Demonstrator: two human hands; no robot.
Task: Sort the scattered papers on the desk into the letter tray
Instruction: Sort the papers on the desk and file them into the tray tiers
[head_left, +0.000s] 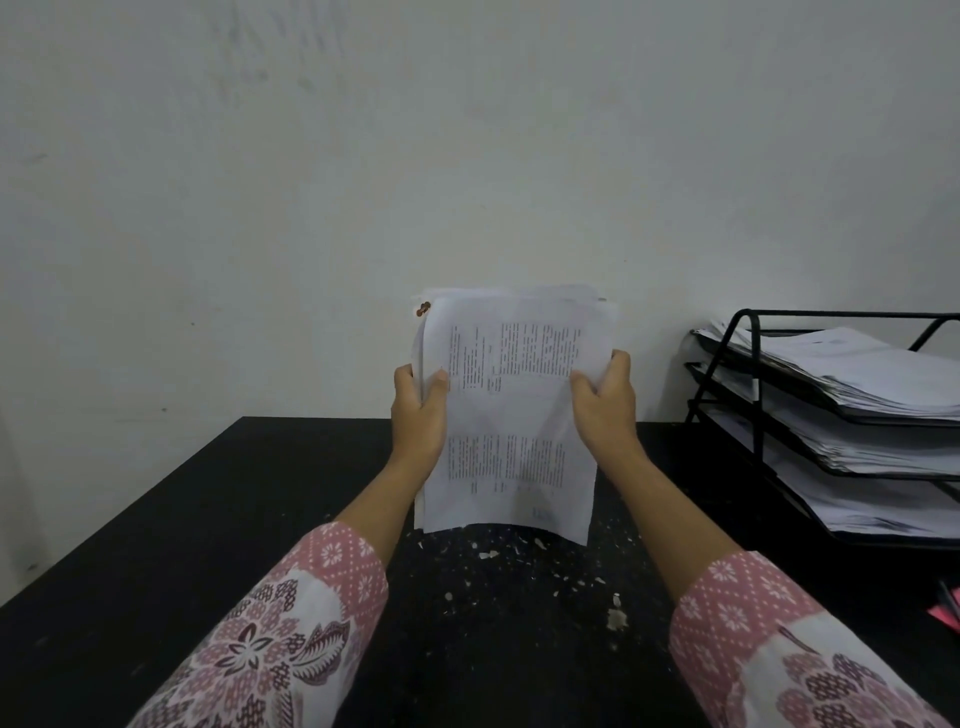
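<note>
Stack of papers (511, 415) held upright over the middle of the desk (208, 519), printed side toward the camera, lower edge hanging close above the dark top; contact with the top cannot be told. The left hand (418, 415) grips the left edge of the stack, thumb on the front sheet and fingers curled behind. The right hand (605, 410) pinches the right edge the same way, slightly creasing the front sheet. A small rust-coloured fastener (423, 309) shows at the upper left corner of the stack. Both forearms reach forward from patterned pink sleeves (270, 639). The letter tray (841, 315), a black wire rack of three tiers, stands at the far right corner of the desk against the wall (363, 156), well apart from the stack; each tier already carries a pile of sheets (883, 374). Pale scraps (488, 555) lie scattered on the desk beneath the stack. A pink object (945, 610), cut off by the frame, lies at the right edge of the desk.
</note>
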